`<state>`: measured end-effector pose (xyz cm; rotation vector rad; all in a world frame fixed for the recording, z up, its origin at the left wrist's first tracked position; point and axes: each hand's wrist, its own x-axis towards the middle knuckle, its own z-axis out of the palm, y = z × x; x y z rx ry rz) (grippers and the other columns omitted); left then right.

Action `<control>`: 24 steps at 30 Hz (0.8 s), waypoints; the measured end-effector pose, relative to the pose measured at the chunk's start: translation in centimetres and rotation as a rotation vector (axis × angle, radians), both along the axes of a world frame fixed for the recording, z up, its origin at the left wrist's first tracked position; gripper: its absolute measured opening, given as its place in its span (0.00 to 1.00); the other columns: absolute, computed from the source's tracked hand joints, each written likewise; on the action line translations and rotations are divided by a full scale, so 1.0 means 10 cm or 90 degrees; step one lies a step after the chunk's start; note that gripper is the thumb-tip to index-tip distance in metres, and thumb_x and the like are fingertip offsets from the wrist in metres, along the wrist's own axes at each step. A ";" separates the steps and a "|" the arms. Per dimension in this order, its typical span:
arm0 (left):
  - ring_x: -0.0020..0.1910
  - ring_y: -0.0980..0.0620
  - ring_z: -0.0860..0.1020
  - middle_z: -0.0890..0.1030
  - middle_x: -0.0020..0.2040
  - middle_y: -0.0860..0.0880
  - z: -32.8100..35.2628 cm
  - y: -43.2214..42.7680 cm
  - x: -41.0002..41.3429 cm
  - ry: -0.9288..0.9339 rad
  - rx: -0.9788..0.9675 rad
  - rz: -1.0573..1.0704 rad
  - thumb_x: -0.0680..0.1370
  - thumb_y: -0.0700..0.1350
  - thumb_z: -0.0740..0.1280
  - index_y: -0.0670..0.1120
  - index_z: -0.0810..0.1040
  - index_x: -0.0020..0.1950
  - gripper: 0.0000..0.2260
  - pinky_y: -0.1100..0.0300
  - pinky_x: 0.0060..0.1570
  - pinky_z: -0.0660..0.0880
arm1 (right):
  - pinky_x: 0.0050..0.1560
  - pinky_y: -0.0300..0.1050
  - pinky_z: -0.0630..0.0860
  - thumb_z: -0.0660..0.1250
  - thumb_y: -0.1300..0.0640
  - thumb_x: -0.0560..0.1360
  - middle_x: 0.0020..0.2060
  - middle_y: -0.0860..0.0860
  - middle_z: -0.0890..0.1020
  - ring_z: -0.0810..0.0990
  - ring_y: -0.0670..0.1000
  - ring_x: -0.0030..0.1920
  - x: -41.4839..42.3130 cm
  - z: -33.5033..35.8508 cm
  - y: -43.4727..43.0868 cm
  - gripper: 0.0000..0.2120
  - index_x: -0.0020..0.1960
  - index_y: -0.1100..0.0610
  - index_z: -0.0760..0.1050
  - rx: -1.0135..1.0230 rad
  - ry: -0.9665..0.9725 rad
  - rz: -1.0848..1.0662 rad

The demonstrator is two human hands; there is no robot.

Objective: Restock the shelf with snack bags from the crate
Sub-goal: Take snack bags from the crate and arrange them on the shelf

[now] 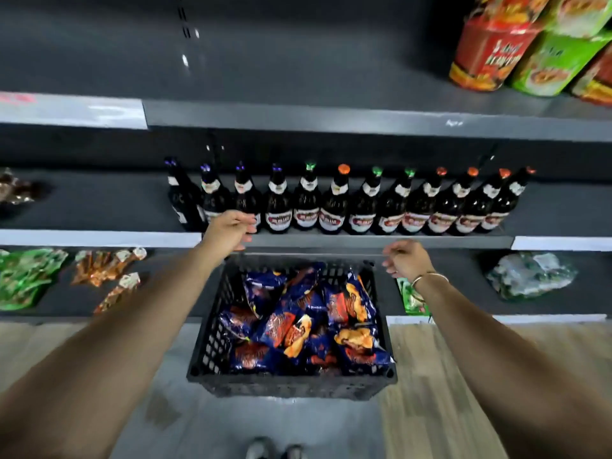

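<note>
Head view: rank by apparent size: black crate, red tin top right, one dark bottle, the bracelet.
1. black crate
2. red tin
3. dark bottle, though it stands farther back, so unsure against the tin
4. bracelet

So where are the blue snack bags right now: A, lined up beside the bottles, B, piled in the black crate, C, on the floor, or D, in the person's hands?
B: the blue snack bags lie piled in the black crate; left hand and right hand hold nothing.

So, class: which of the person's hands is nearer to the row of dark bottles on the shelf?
Left. The left hand overlaps the bottles near the row's left end; whether it touches them is unclear. The right hand hovers lower, over the crate, below the shelf edge.
</note>
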<state>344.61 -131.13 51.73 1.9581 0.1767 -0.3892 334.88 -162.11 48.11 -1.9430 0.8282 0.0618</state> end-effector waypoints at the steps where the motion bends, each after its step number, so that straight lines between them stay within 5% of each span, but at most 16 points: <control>1: 0.35 0.56 0.74 0.77 0.40 0.51 -0.20 0.01 -0.04 0.019 0.002 -0.006 0.79 0.36 0.55 0.49 0.73 0.43 0.12 0.63 0.38 0.71 | 0.22 0.33 0.69 0.56 0.67 0.77 0.26 0.52 0.77 0.73 0.44 0.19 -0.06 -0.17 0.01 0.15 0.36 0.54 0.72 -0.003 0.023 0.011; 7: 0.29 0.59 0.78 0.79 0.41 0.48 -1.25 0.07 -0.21 0.116 0.054 -0.039 0.77 0.35 0.62 0.44 0.77 0.52 0.08 0.63 0.37 0.71 | 0.28 0.39 0.69 0.58 0.69 0.75 0.28 0.53 0.76 0.73 0.51 0.27 -0.39 -1.00 0.03 0.18 0.33 0.52 0.73 -0.001 0.081 0.044; 12: 0.39 0.51 0.75 0.80 0.48 0.44 -1.92 0.14 -0.35 0.183 0.213 -0.113 0.74 0.38 0.67 0.42 0.77 0.58 0.12 0.62 0.37 0.68 | 0.29 0.36 0.69 0.59 0.71 0.76 0.31 0.52 0.75 0.72 0.49 0.30 -0.53 -1.34 -0.04 0.16 0.35 0.54 0.73 0.033 0.072 0.030; 14: 0.40 0.51 0.75 0.79 0.45 0.45 -2.10 0.20 -0.40 0.254 0.244 -0.149 0.73 0.41 0.70 0.41 0.77 0.53 0.10 0.62 0.39 0.69 | 0.33 0.35 0.69 0.60 0.70 0.75 0.32 0.50 0.76 0.74 0.49 0.32 -0.57 -1.48 -0.08 0.16 0.35 0.52 0.74 0.002 0.066 0.035; 18: 0.54 0.43 0.79 0.80 0.56 0.41 -2.80 0.37 -0.36 0.294 0.231 -0.194 0.63 0.47 0.77 0.39 0.74 0.58 0.28 0.51 0.54 0.77 | 0.41 0.40 0.71 0.60 0.69 0.74 0.35 0.50 0.78 0.74 0.49 0.36 -0.63 -1.61 -0.10 0.13 0.41 0.57 0.79 -0.059 0.051 0.057; 24: 0.62 0.45 0.73 0.74 0.64 0.43 -2.37 0.12 -0.52 0.287 0.265 -0.192 0.67 0.50 0.77 0.41 0.71 0.65 0.30 0.51 0.63 0.71 | 0.52 0.58 0.78 0.60 0.61 0.71 0.42 0.51 0.82 0.80 0.57 0.45 -0.63 -1.68 -0.19 0.17 0.35 0.40 0.76 -0.121 0.070 0.084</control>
